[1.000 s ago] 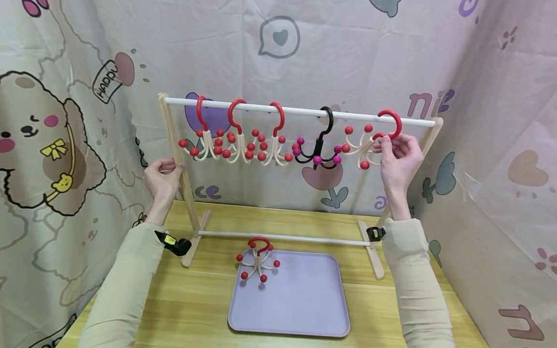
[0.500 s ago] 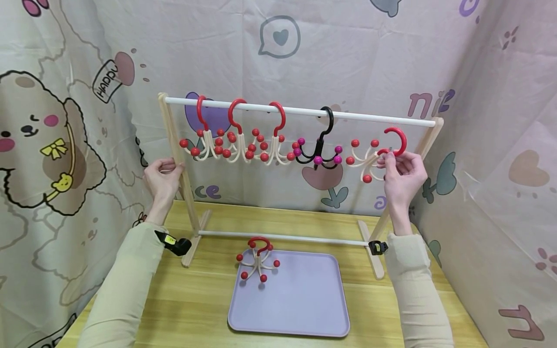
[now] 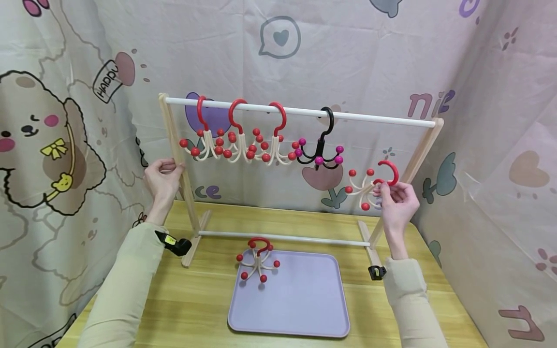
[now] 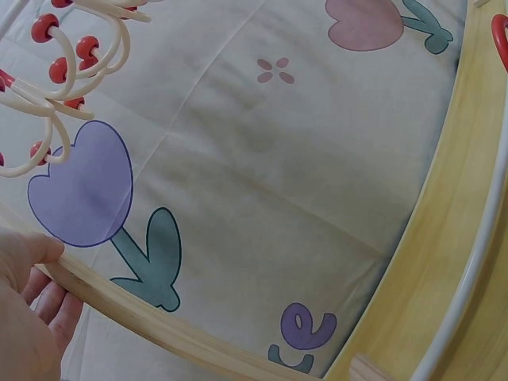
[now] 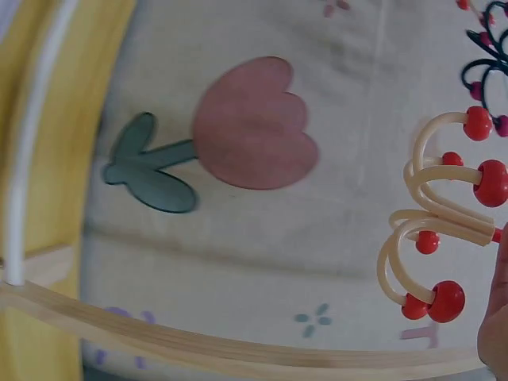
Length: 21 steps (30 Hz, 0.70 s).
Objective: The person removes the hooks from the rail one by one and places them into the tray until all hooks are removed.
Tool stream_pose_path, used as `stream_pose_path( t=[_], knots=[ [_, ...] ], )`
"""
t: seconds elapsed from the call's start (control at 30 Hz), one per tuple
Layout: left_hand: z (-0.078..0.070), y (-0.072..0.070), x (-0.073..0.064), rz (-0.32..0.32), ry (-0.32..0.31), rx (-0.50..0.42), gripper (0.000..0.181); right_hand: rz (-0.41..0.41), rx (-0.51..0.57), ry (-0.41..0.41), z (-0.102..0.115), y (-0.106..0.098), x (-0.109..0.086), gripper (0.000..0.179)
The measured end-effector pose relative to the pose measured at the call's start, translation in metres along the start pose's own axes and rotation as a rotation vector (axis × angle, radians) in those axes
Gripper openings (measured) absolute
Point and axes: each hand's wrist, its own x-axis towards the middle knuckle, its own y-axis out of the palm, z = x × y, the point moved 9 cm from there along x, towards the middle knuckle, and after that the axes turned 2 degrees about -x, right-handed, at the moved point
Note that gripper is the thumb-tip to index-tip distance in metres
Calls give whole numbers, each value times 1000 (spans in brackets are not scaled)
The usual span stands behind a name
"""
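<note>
My right hand (image 3: pixel 398 205) pinches a cream multi-arm hanger (image 3: pixel 364 187) with red ball tips by the base of its red hook. The hanger is tilted, below the rack's top rail and apart from it. In the right wrist view its cream arms (image 5: pixel 429 218) show at the right edge. My left hand (image 3: pixel 163 181) grips the left wooden post (image 3: pixel 184 181) of the rack between thumb and fingers, as the left wrist view shows too. Three red-hooked hangers (image 3: pixel 241 145) and one black hanger (image 3: pixel 320 145) with magenta balls hang from the white top rail (image 3: pixel 370 117).
A lilac tray (image 3: pixel 300 299) lies on the wooden table (image 3: pixel 187 304) in front of the rack, with another red-hooked hanger (image 3: pixel 258 261) on its far left corner. A lower white bar (image 3: pixel 287 237) joins the rack's feet. Printed curtains (image 3: pixel 348 58) stand behind and at both sides.
My right hand has come down with the red-hooked hanger, from close to the top rail to well below it. The left hand has stayed on the post.
</note>
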Motion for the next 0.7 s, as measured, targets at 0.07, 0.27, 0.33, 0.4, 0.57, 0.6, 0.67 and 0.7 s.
stream_pose_path(
  t=[0.07, 0.27, 0.33, 0.4, 0.57, 0.6, 0.67, 0.7],
  knots=[
    [0, 0, 0, 0, 0, 0, 28, 9, 4, 19, -8, -2, -7, 6],
    [-1, 1, -1, 7, -2, -4, 29, 66, 10, 94, -32, -4, -32, 5],
    [-1, 1, -1, 6, 2, -4, 29, 97, -8, 126, -40, -3, -40, 8],
    [-1, 1, 0, 3, 6, -2, 28, 129, -26, 165, -49, -2, -48, 11],
    [0, 0, -1, 7, -2, 1, 29, 197, -57, 258, -70, -1, -67, 18],
    [0, 0, -1, 9, -4, 0, 29, 211, -55, 267, -73, -1, -70, 18],
    [0, 0, -1, 12, -8, 1, 29, 236, -59, 274, -78, 0, -77, 16],
    [0, 0, -1, 13, -10, -1, 29, 250, -56, 277, -80, 1, -81, 16]
  ],
)
